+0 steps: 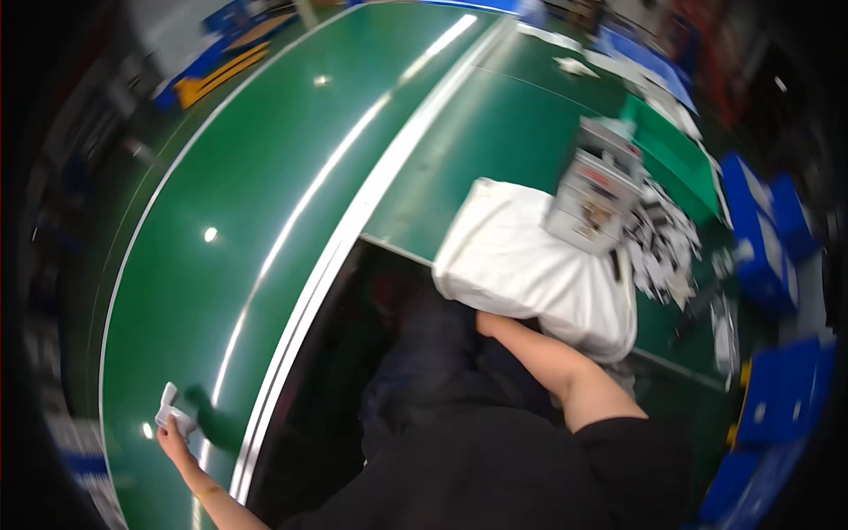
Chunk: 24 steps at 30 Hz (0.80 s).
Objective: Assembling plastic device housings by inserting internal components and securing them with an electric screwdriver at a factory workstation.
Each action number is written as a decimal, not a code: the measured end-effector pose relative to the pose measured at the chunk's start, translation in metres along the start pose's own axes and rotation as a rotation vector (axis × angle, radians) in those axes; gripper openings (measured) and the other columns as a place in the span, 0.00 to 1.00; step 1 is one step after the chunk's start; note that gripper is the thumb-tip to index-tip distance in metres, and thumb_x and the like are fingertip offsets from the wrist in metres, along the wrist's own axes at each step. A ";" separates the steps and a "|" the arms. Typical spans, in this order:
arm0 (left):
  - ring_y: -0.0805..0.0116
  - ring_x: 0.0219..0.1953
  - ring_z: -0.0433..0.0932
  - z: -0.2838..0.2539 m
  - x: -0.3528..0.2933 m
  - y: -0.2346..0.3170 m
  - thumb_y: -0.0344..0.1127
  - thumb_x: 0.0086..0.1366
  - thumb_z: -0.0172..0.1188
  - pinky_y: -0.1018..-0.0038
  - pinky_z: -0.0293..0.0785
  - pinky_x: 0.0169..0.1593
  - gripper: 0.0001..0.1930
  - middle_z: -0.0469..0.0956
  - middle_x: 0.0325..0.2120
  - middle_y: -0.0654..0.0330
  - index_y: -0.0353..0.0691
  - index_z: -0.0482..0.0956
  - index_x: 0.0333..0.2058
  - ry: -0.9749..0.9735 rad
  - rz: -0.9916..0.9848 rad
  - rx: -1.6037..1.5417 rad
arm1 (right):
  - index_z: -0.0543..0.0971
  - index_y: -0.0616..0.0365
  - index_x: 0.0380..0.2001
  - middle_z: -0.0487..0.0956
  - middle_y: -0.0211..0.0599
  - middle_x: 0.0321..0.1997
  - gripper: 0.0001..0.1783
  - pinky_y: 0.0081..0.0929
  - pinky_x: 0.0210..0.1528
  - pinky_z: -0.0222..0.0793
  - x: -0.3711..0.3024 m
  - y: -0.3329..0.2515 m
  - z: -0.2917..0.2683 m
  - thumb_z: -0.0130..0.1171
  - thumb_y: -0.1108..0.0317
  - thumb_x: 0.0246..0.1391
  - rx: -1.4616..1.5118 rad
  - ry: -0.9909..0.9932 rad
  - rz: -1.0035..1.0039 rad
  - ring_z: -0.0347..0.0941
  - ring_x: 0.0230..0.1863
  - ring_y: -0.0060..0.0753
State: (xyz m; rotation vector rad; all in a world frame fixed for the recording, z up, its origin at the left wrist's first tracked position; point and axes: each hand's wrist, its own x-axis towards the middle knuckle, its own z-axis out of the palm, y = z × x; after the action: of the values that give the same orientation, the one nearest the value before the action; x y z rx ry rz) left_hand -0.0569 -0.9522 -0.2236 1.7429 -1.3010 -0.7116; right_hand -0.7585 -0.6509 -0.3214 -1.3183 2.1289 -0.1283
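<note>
At the lower left, my left hand [174,435] is closed on a small white angular object [168,408], whose exact kind I cannot make out. Hand and object are over the green conveyor belt [274,168], and a dark reflection shows beside them. My right hand [488,323] is at the near edge of a white cloth-covered cushion or bundle [521,256], with its fingers hidden beneath or behind that edge. On the bundle's far right part stands a grey-white box [594,190] with its top open and printed sides.
A pale metal rail [340,238] separates the belt from the green side table [495,115]. Black and white scraps [658,238] are heaped right of the box, near a green tray [676,155]. Blue bins [782,389] line the right side. Below the table edge is a dark gap.
</note>
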 end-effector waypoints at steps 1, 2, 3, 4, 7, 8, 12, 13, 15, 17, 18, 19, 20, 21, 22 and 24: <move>0.65 0.45 0.76 0.067 -0.005 0.050 0.41 0.65 0.57 0.69 0.72 0.48 0.19 0.77 0.41 0.54 0.33 0.75 0.49 -0.199 0.086 -0.059 | 0.82 0.59 0.44 0.81 0.48 0.47 0.22 0.46 0.52 0.72 -0.013 0.005 0.002 0.58 0.55 0.51 0.047 0.030 0.068 0.77 0.50 0.51; 0.65 0.45 0.75 0.116 -0.040 0.103 0.42 0.66 0.56 0.67 0.71 0.49 0.20 0.76 0.40 0.59 0.36 0.75 0.50 -0.350 0.147 -0.100 | 0.82 0.59 0.44 0.81 0.48 0.47 0.22 0.46 0.52 0.72 -0.020 0.004 0.006 0.58 0.55 0.51 0.086 0.033 0.088 0.77 0.50 0.51; 0.65 0.46 0.74 0.155 -0.070 0.139 0.41 0.65 0.56 0.67 0.70 0.51 0.21 0.75 0.42 0.58 0.36 0.72 0.54 -0.513 0.181 -0.160 | 0.81 0.59 0.46 0.82 0.47 0.42 0.23 0.44 0.50 0.73 -0.013 0.000 0.018 0.61 0.57 0.49 0.083 -0.169 0.193 0.78 0.46 0.50; 0.64 0.47 0.74 0.196 -0.104 0.172 0.39 0.64 0.57 0.67 0.69 0.54 0.24 0.74 0.44 0.57 0.37 0.70 0.57 -0.678 0.207 -0.225 | 0.80 0.59 0.47 0.81 0.47 0.45 0.23 0.42 0.51 0.72 -0.036 -0.013 0.009 0.62 0.56 0.50 0.203 -0.014 0.000 0.77 0.48 0.51; 0.64 0.51 0.72 0.301 -0.249 0.271 0.36 0.65 0.55 0.69 0.68 0.57 0.31 0.70 0.52 0.55 0.40 0.58 0.65 -1.040 0.231 -0.571 | 0.73 0.54 0.56 0.74 0.42 0.58 0.32 0.40 0.58 0.68 -0.092 -0.045 -0.017 0.66 0.55 0.49 0.489 0.555 -0.384 0.71 0.58 0.47; 0.65 0.52 0.71 0.327 -0.286 0.286 0.37 0.66 0.54 0.70 0.68 0.57 0.31 0.69 0.53 0.55 0.42 0.55 0.66 -1.209 0.170 -0.692 | 0.70 0.53 0.59 0.72 0.41 0.61 0.35 0.41 0.59 0.67 -0.112 -0.055 -0.034 0.67 0.54 0.48 0.501 0.761 -0.459 0.69 0.60 0.47; 0.62 0.56 0.70 0.389 -0.393 0.295 0.46 0.72 0.48 0.69 0.67 0.58 0.28 0.70 0.55 0.55 0.37 0.57 0.63 -1.689 -0.414 -0.740 | 0.64 0.58 0.62 0.69 0.47 0.63 0.44 0.42 0.66 0.59 -0.160 -0.049 -0.076 0.72 0.58 0.44 0.261 1.014 -0.483 0.65 0.63 0.52; 0.64 0.55 0.70 0.393 -0.413 0.300 0.48 0.73 0.47 0.69 0.67 0.58 0.27 0.70 0.54 0.55 0.36 0.59 0.62 -1.780 -0.390 -0.694 | 0.64 0.59 0.62 0.69 0.48 0.61 0.42 0.41 0.65 0.60 -0.163 -0.039 -0.071 0.71 0.60 0.46 0.300 1.144 -0.412 0.66 0.62 0.49; 0.67 0.54 0.71 0.408 -0.422 0.288 0.49 0.74 0.43 0.68 0.69 0.56 0.26 0.70 0.54 0.54 0.35 0.61 0.60 -1.958 -0.201 -0.453 | 0.64 0.61 0.61 0.71 0.46 0.58 0.37 0.36 0.61 0.63 -0.180 -0.022 -0.068 0.67 0.64 0.50 0.526 1.290 -0.217 0.68 0.58 0.41; 0.66 0.55 0.71 0.399 -0.422 0.318 0.43 0.63 0.63 0.67 0.69 0.56 0.34 0.70 0.55 0.50 0.34 0.60 0.61 -2.085 0.423 0.003 | 0.64 0.63 0.60 0.74 0.41 0.53 0.32 0.30 0.56 0.67 -0.204 -0.003 -0.075 0.64 0.67 0.54 1.101 1.138 -0.060 0.70 0.54 0.31; 0.63 0.56 0.70 0.399 -0.428 0.328 0.39 0.56 0.71 0.67 0.69 0.56 0.39 0.69 0.55 0.49 0.33 0.60 0.62 -1.990 0.794 0.223 | 0.64 0.64 0.59 0.75 0.38 0.51 0.31 0.26 0.54 0.68 -0.213 0.010 -0.081 0.63 0.68 0.55 1.481 0.942 -0.040 0.71 0.52 0.26; 0.63 0.56 0.70 0.406 -0.433 0.328 0.39 0.56 0.71 0.67 0.69 0.56 0.39 0.69 0.55 0.49 0.33 0.60 0.62 -2.003 0.794 0.231 | 0.64 0.64 0.60 0.76 0.35 0.49 0.31 0.24 0.53 0.69 -0.215 0.023 -0.078 0.62 0.71 0.55 1.560 0.883 -0.033 0.72 0.50 0.24; 0.59 0.58 0.69 0.413 -0.438 0.324 0.36 0.48 0.75 0.66 0.67 0.58 0.46 0.68 0.57 0.48 0.34 0.58 0.63 -1.870 1.031 -0.046 | 0.64 0.64 0.60 0.76 0.35 0.49 0.31 0.24 0.53 0.69 -0.213 0.026 -0.073 0.62 0.71 0.55 1.566 0.889 -0.022 0.72 0.50 0.24; 0.55 0.59 0.68 0.419 -0.444 0.325 0.33 0.40 0.78 0.65 0.66 0.61 0.52 0.66 0.59 0.47 0.34 0.57 0.64 -1.701 1.238 -0.319 | 0.65 0.64 0.60 0.76 0.35 0.50 0.30 0.24 0.53 0.69 -0.212 0.028 -0.070 0.62 0.71 0.56 1.584 0.801 -0.007 0.72 0.50 0.23; 0.55 0.59 0.68 0.425 -0.450 0.328 0.33 0.40 0.78 0.65 0.66 0.61 0.52 0.66 0.59 0.47 0.34 0.57 0.64 -1.715 1.229 -0.311 | 0.65 0.63 0.60 0.75 0.35 0.51 0.30 0.24 0.53 0.69 -0.211 0.030 -0.068 0.62 0.71 0.56 1.602 0.711 0.007 0.72 0.51 0.23; 0.50 0.64 0.63 0.436 -0.460 0.335 0.31 0.38 0.78 0.63 0.61 0.65 0.56 0.62 0.62 0.47 0.36 0.54 0.66 -2.036 1.134 -0.466 | 0.68 0.66 0.56 0.77 0.36 0.47 0.27 0.23 0.48 0.72 -0.204 0.033 -0.072 0.64 0.69 0.55 1.606 0.693 -0.005 0.74 0.45 0.22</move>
State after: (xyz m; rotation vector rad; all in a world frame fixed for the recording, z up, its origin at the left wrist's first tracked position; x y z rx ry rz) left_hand -0.7164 -0.6778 -0.1666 -0.8533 -2.4507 -1.7893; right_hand -0.7613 -0.4808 -0.1835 -0.2319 1.5258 -1.9897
